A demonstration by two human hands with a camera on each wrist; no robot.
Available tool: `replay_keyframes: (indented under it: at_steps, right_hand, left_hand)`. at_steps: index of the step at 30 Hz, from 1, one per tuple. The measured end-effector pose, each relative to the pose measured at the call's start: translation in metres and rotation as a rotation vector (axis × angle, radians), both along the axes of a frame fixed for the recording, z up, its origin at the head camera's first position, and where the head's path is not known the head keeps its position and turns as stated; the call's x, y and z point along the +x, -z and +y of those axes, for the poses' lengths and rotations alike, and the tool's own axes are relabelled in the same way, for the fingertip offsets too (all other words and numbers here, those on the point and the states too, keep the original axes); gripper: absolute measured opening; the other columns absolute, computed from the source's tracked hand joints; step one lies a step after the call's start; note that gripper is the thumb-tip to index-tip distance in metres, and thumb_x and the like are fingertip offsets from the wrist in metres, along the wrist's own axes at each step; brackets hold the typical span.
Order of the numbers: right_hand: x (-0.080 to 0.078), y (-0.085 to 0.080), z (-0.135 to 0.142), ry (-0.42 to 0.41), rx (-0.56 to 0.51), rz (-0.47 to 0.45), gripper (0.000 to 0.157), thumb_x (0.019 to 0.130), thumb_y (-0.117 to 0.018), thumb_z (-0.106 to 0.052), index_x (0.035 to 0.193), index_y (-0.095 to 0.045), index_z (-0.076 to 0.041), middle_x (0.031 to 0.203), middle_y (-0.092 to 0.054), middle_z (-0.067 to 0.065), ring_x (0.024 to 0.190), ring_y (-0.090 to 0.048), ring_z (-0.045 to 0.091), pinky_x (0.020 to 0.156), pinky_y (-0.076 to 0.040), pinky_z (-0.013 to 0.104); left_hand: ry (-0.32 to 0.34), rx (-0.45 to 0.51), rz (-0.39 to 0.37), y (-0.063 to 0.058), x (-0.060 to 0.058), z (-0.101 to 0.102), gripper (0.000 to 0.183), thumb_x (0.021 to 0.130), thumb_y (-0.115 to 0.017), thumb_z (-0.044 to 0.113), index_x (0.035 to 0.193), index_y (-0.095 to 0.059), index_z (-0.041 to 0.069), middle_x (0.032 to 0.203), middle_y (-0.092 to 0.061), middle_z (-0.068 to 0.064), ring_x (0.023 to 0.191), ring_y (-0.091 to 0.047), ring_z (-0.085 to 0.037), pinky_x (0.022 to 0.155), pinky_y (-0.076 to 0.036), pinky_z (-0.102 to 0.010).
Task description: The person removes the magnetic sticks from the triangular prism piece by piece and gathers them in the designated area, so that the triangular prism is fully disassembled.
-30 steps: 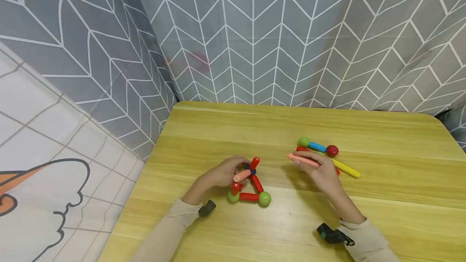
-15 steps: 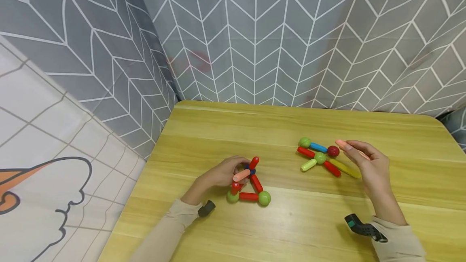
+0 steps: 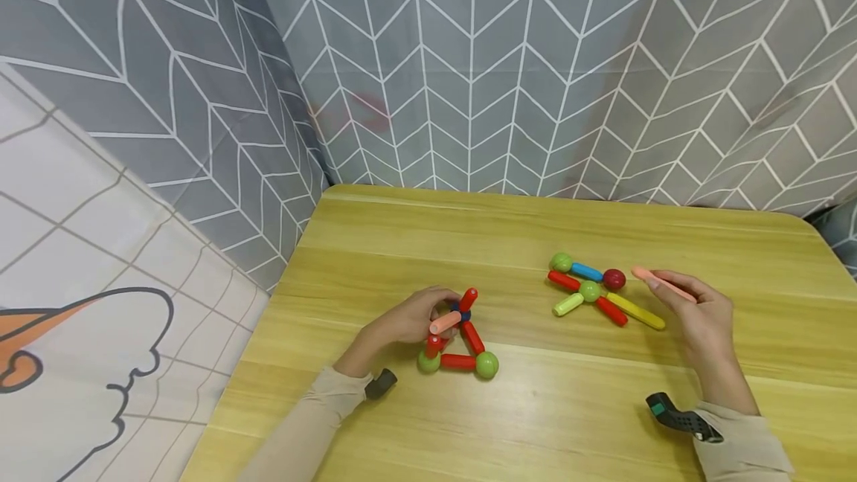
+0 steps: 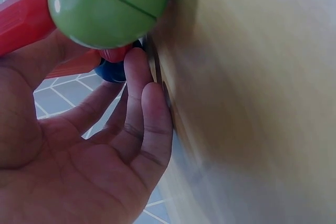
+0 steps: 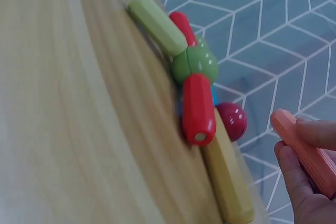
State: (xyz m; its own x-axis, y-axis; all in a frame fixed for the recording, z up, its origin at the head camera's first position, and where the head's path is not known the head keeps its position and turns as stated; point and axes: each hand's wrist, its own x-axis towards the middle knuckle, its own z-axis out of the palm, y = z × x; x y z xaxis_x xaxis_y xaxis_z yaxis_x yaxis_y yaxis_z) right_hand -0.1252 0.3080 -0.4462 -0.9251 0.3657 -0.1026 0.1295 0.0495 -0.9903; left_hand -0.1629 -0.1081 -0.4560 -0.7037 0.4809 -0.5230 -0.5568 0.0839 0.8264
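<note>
My left hand point(image 3: 418, 316) grips the back-left side of a frame of magnetic rods and balls. Two green balls point(image 3: 486, 364) sit at its front, joined by a red rod point(image 3: 458, 362). A dark blue ball point(image 3: 462, 313) at the back carries a raised red rod and an orange-pink rod point(image 3: 445, 323). In the left wrist view, a green ball point(image 4: 110, 6) looms over the fingers and hides part of the thumb. Off to the right, my right hand point(image 3: 703, 315) pinches a loose orange-pink magnetic rod point(image 5: 307, 153) between thumb and fingers, above the table.
Left of my right hand lies a green ball point(image 3: 589, 291) with red and light green rods attached. Beside it are a yellow rod point(image 3: 636, 311) and a blue rod point(image 3: 587, 271) between a green and a dark red ball point(image 3: 614, 279). A patterned curtain point(image 3: 469, 80) hangs behind the wooden table point(image 3: 535, 422).
My right hand has moved right with the orange-pink rod, from over the loose pieces to beside them, uncovering them. The left hand and its frame have stayed in place.
</note>
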Motion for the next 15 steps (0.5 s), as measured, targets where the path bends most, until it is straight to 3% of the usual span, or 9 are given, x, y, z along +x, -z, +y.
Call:
replay_keyframes:
  at_steps: [4,7,10,12,14,15]
  right_hand:
    - [-0.002,0.007,0.005,0.019,-0.038,-0.021,0.021,0.085,-0.081,-0.015,0.106,-0.079,-0.018,0.088,-0.072,-0.024,0.09,-0.057,-0.004,0.064,-0.05,0.008]
    - [-0.002,0.011,0.008,0.04,-0.086,-0.026,0.022,0.083,-0.083,-0.014,0.104,-0.08,-0.018,0.088,-0.072,-0.022,0.088,-0.059,-0.005,0.066,-0.052,0.008]
    - [-0.003,0.017,0.012,0.047,-0.124,-0.04,0.021,0.081,-0.084,-0.013,0.1,-0.08,-0.018,0.085,-0.074,-0.021,0.084,-0.062,-0.006,0.066,-0.053,0.009]
    - [-0.003,0.02,0.014,0.045,-0.098,-0.064,0.019,0.081,-0.085,-0.015,0.098,-0.08,-0.019,0.083,-0.074,-0.023,0.084,-0.062,-0.008,0.067,-0.051,0.007]
    - [-0.004,0.024,0.015,0.035,-0.074,-0.089,0.016,0.081,-0.085,-0.016,0.095,-0.081,-0.021,0.08,-0.074,-0.023,0.083,-0.062,-0.011,0.067,-0.05,0.006]
    - [-0.004,0.025,0.016,0.027,-0.062,-0.102,0.014,0.081,-0.085,-0.017,0.094,-0.081,-0.022,0.079,-0.073,-0.024,0.082,-0.061,-0.011,0.067,-0.049,0.006]
  left_hand:
    - [-0.087,0.053,-0.119,0.0,-0.001,0.004,0.024,0.106,-0.043,0.024,0.12,-0.051,0.006,0.082,-0.061,-0.003,0.069,-0.057,-0.019,0.07,-0.053,-0.024]
    - [-0.089,0.048,-0.124,0.0,-0.002,0.004,0.023,0.106,-0.044,0.024,0.12,-0.051,0.007,0.08,-0.062,-0.003,0.068,-0.057,-0.019,0.07,-0.053,-0.024]
    - [-0.014,0.016,-0.038,0.0,-0.001,0.0,0.028,0.107,-0.043,0.017,0.129,-0.05,0.001,0.095,-0.062,-0.007,0.071,-0.059,-0.018,0.072,-0.054,-0.024]
    - [0.129,-0.096,0.165,0.001,-0.001,-0.004,0.031,0.106,-0.047,0.012,0.134,-0.051,0.0,0.107,-0.061,-0.009,0.073,-0.06,-0.014,0.078,-0.053,-0.023]
    - [0.184,-0.133,0.258,0.002,-0.001,-0.006,0.034,0.105,-0.049,0.005,0.138,-0.05,-0.002,0.114,-0.058,-0.011,0.074,-0.061,-0.013,0.08,-0.053,-0.024]
    - [0.192,-0.131,0.268,0.002,-0.001,-0.007,0.034,0.105,-0.048,0.005,0.137,-0.05,-0.002,0.113,-0.059,-0.011,0.074,-0.06,-0.014,0.081,-0.053,-0.024]
